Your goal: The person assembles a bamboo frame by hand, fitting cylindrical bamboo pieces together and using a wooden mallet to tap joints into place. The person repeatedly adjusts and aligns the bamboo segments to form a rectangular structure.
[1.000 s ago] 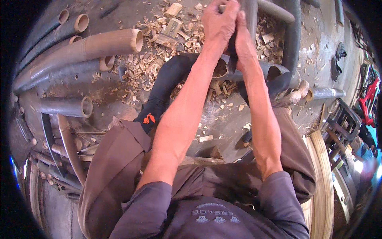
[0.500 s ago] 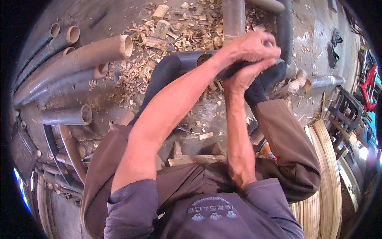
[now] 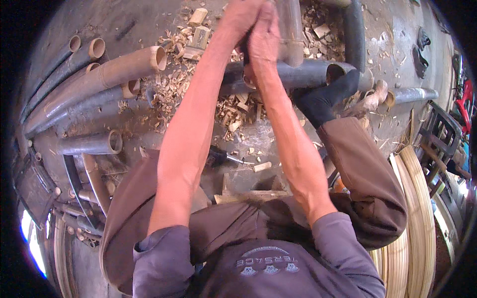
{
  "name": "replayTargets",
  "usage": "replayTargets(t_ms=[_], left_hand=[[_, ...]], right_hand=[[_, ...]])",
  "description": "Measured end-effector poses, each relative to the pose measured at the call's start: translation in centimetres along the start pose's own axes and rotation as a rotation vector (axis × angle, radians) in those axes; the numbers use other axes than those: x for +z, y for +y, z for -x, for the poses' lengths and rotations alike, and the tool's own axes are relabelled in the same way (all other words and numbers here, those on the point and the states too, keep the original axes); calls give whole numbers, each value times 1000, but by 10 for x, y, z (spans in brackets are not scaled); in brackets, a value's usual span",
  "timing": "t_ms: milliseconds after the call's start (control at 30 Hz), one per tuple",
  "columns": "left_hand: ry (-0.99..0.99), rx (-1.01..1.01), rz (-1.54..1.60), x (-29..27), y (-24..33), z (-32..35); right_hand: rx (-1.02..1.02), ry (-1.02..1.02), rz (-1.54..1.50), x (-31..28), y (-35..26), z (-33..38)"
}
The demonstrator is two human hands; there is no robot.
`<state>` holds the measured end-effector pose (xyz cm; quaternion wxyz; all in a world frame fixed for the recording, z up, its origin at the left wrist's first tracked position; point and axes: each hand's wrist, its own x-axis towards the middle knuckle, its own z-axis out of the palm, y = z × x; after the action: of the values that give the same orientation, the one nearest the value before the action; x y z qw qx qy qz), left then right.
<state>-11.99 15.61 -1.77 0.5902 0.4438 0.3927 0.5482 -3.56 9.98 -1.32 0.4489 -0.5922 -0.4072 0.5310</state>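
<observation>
At the top of the view, my left hand [image 3: 243, 20] and my right hand [image 3: 264, 43] are close together with both arms stretched out. Both are closed and blurred by motion. Something dark shows between them, but what they hold is hidden. Right beside my right hand stands an upright bamboo pole [image 3: 291, 37] with a pale lower end. Below the hands, a dark bamboo pole [image 3: 309, 73] lies crosswise, partly behind my right forearm. My dark-covered right foot [image 3: 328, 94] rests against it.
Wood chips [image 3: 174, 94] litter the floor, with larger offcuts [image 3: 200, 37] among them. Several bamboo poles [image 3: 117, 67] lie at left. A tool with a metal shaft [image 3: 233, 159] is on the floor between my legs. Pale split strips [image 3: 415, 198] and a dark crate [image 3: 439, 129] are at right.
Both hands have moved up and to the left, away from my right foot. More of the crosswise pole shows now, and my arms are straighter.
</observation>
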Motion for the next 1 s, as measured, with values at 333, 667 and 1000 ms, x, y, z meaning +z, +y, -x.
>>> replayTargets(t_ms=[333,667,1000], left_hand=[[665,44,-135,3,64,86],[1272,106,167,15,34,168],[389,-261,96,37,12,24]], right_hand=[[-22,-388,-69,20,-29,50],[105,-1079,272,9,-37,63],[188,-95,43,-33,-28,14]])
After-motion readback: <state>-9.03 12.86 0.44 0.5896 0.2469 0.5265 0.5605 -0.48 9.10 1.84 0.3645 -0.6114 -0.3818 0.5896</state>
